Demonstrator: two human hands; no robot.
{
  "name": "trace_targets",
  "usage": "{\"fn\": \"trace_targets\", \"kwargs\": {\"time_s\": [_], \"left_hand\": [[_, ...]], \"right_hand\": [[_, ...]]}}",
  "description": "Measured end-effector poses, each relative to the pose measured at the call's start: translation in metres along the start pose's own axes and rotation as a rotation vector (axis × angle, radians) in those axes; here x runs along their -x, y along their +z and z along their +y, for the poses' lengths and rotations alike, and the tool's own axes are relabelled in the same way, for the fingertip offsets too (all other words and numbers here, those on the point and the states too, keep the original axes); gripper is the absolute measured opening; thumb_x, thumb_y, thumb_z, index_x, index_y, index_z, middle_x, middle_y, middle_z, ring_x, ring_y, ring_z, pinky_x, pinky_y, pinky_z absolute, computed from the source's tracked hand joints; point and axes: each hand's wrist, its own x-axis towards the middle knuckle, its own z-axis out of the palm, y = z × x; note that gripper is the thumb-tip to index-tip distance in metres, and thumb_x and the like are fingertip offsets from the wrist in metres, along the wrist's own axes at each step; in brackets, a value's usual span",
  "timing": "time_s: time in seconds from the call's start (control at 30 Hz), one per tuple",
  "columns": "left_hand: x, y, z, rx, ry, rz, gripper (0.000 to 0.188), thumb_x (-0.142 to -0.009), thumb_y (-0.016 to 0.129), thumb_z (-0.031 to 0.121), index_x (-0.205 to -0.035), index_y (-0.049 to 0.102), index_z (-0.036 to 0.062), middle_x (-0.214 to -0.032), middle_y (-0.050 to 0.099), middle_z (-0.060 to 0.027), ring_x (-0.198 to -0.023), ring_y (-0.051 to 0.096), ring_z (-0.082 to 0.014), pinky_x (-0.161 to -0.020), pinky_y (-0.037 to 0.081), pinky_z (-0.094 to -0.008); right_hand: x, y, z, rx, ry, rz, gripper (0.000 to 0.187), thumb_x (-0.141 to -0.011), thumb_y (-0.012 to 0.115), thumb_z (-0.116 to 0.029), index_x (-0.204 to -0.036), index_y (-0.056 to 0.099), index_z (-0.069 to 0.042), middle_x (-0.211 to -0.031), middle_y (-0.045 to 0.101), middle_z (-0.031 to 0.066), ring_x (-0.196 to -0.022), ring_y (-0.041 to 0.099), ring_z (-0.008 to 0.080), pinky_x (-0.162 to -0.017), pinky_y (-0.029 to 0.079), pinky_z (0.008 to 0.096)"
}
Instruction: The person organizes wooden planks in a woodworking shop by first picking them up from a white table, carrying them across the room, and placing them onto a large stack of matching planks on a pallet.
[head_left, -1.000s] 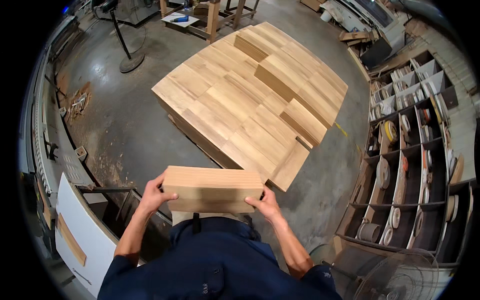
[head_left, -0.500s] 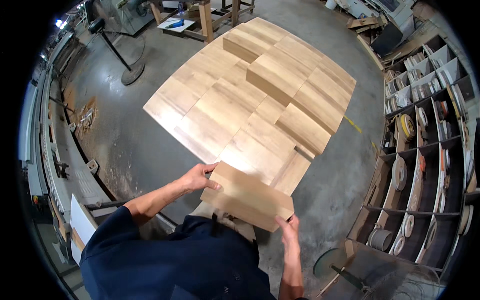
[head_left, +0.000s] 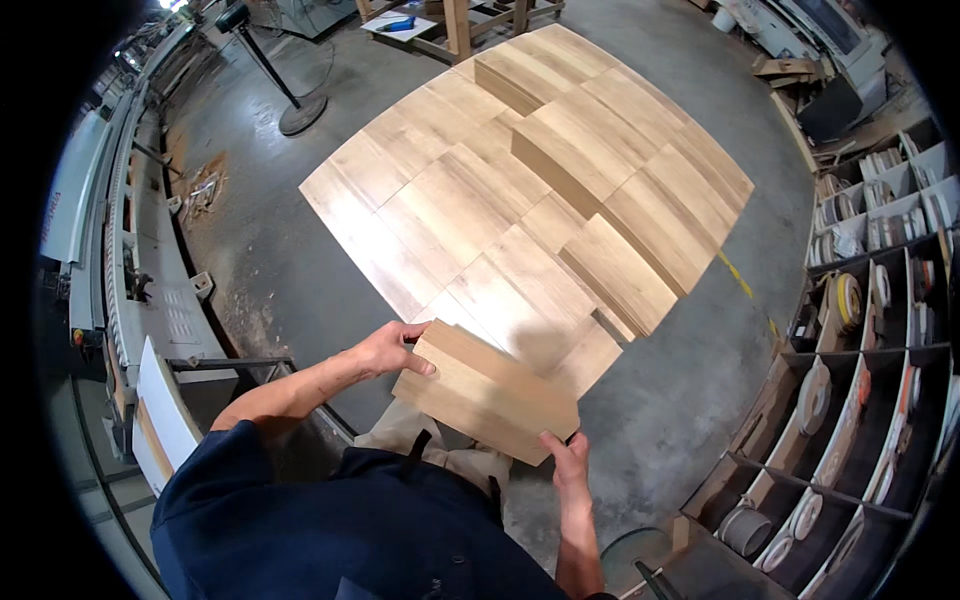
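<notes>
Both my hands hold a thick stack of light wood-grain boards (head_left: 490, 395) in front of my waist, tilted with its right end nearer me. My left hand (head_left: 390, 350) grips the far left corner, thumb on the upper face. At the near right end, my right hand (head_left: 568, 462) closes round the corner, its thumb on top and the other fingers mostly hidden beneath. Just beyond lies a wide surface of similar wood-grain boards (head_left: 460, 190), laid side by side in piles of differing height. A taller pile (head_left: 600, 150) rises right of its middle, with a lower pile (head_left: 625, 270) nearer me.
Shelves with rolls of edging tape (head_left: 840, 380) stand along the right. A long machine (head_left: 150, 290) runs down the left side. Beyond the boards are a black pedestal stand (head_left: 275, 80) and a wooden bench frame (head_left: 457, 30) with a blue tool (head_left: 398, 24).
The view has shifted, so the board piles and shelves appear farther right. The held stack stays in both hands at nearly the same place before my waist.
</notes>
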Motion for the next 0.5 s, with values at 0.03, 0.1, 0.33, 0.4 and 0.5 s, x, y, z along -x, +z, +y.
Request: {"fn": "trace_targets", "kwargs": {"time_s": [0.03,0.1,0.33,0.4,0.5], "left_hand": [[0.001,-0.005,-0.003,0.029,-0.011,0.033,0.069,-0.064,0.078,0.0,-0.128,0.052,0.0051,-0.112,0.063,-0.0075,-0.106,0.053,-0.0176,-0.095,0.039,-0.0307],[-0.002,-0.014,-0.008,0.065,-0.025,0.063,0.068,-0.064,0.078,0.0,-0.127,0.053,0.0051,-0.111,0.063,-0.0076,-0.105,0.054,-0.0178,-0.095,0.039,-0.0307],[-0.086,-0.119,-0.001,0.209,-0.09,0.01,0.057,-0.067,0.076,-0.001,-0.121,0.057,0.0022,-0.11,0.064,-0.0076,-0.104,0.058,-0.0191,-0.093,0.044,-0.0325],[-0.134,-0.154,0.012,0.194,-0.086,-0.032,0.052,-0.068,0.075,-0.001,-0.117,0.059,0.0013,-0.106,0.065,-0.0083,-0.098,0.06,-0.0181,-0.089,0.046,-0.0299],[-0.222,-0.201,0.037,0.081,-0.146,-0.047,0.038,-0.069,0.076,0.006,-0.105,0.065,0.0037,-0.095,0.067,-0.0061,-0.089,0.061,-0.0158,-0.075,0.048,-0.0289]], "right_hand": [[-0.01,0.004,0.001,0.027,0.013,-0.027,0.039,-0.074,0.071,-0.005,-0.109,0.055,0.003,-0.103,0.061,0.0082,-0.091,0.058,0.0154,-0.08,0.046,0.0284],[-0.028,0.017,-0.004,0.032,0.03,-0.022,0.038,-0.074,0.071,-0.006,-0.108,0.056,0.003,-0.102,0.061,0.0082,-0.091,0.058,0.0153,-0.08,0.046,0.0285],[-0.117,0.094,-0.026,0.024,0.037,-0.01,0.038,-0.076,0.07,-0.007,-0.11,0.056,0.003,-0.103,0.062,0.0078,-0.091,0.058,0.0148,-0.08,0.047,0.0293],[-0.156,0.117,-0.034,0.01,0.022,0.063,0.036,-0.077,0.068,-0.006,-0.11,0.056,0.003,-0.102,0.062,0.0081,-0.09,0.058,0.0147,-0.079,0.047,0.0294],[-0.23,0.143,-0.05,0.048,0.007,0.169,0.035,-0.079,0.065,-0.006,-0.111,0.057,0.004,-0.103,0.063,0.0094,-0.089,0.059,0.0158,-0.077,0.047,0.0295]]}}
